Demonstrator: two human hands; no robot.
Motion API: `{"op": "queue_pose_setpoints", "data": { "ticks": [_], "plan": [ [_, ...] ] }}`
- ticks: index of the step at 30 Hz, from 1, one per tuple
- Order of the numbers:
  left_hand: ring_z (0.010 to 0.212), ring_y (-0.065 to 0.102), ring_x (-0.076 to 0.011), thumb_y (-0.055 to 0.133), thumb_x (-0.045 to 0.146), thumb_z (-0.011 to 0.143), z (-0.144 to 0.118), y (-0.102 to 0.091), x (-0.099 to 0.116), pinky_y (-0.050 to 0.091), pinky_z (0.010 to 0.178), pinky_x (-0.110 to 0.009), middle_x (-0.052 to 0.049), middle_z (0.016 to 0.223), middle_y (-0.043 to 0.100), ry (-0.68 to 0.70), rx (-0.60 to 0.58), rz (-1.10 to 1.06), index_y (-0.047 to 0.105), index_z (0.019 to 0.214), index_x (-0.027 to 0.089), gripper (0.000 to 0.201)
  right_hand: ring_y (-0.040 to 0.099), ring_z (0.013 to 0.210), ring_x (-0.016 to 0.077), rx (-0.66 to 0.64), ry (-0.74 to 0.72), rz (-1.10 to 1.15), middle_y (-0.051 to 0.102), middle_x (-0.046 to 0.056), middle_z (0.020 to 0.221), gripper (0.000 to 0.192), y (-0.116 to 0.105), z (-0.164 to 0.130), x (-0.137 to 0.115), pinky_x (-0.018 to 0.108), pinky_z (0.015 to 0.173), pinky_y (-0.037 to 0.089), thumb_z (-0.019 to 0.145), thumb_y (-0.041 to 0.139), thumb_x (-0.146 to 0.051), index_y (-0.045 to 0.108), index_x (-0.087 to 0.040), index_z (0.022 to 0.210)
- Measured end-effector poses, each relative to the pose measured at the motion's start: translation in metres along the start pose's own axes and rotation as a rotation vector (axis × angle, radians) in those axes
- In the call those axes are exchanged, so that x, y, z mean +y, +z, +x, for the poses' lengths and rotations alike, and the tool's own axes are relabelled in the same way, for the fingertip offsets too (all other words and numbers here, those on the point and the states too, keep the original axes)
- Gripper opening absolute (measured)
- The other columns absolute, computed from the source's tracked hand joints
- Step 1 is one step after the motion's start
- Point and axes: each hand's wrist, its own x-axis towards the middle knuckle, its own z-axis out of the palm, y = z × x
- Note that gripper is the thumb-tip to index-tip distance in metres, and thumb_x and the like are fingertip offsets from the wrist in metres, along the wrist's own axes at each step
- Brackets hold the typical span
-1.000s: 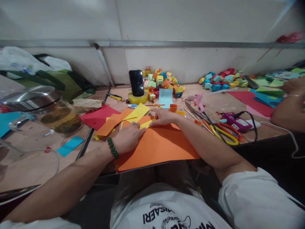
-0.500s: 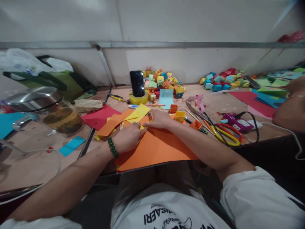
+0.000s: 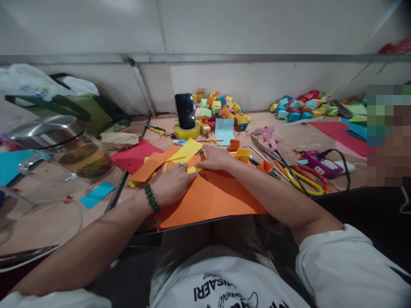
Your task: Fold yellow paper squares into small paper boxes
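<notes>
Over a large orange paper sheet at the table's front edge, my two hands meet at a small yellow paper piece. My left hand, wearing a green bead bracelet, has its fingers curled at the piece's left side. Thumb and fingers of my right hand close on it from the right. The hands hide most of the piece, so its shape cannot be made out. Just beyond lie yellow paper strips and orange strips. Small folded boxes, one orange and one yellow, stand beside my right wrist.
A phone leans upright on a tape roll, near a heap of paper cubes. To the right are a pink glue gun, yellow-handled scissors and a purple power strip. A glass teapot stands left.
My hands stay in nearly the same place. The fingers of my right hand have shifted slightly about the small yellow paper piece.
</notes>
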Motion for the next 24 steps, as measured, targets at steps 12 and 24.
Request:
{"op": "queue_pose_setpoints", "data": {
  "ticks": [12, 24],
  "plan": [
    [0.088, 0.061, -0.0267, 0.035, 0.024, 0.096, 0.001, 0.005, -0.004, 0.048, 0.070, -0.035, -0.013, 0.093, 0.061, 0.035, 0.013, 0.026, 0.063, 0.112, 0.019, 0.033, 0.061, 0.113, 0.0308, -0.026, -0.014, 0.082, 0.064, 0.013, 0.125, 0.057, 0.001, 0.011, 0.016, 0.038, 0.087, 0.049, 0.082, 0.062, -0.037, 0.046, -0.020, 0.134],
    [0.087, 0.061, -0.0258, 0.038, 0.023, 0.094, 0.000, 0.001, -0.003, 0.047, 0.068, -0.033, -0.013, 0.091, 0.062, 0.027, 0.005, 0.017, 0.065, 0.109, 0.019, 0.031, 0.062, 0.109, 0.0260, -0.069, -0.175, 0.208, 0.066, 0.010, 0.119, 0.061, -0.007, 0.009, 0.024, 0.032, 0.087, 0.049, 0.079, 0.067, -0.025, 0.047, -0.022, 0.136]
  ]
}}
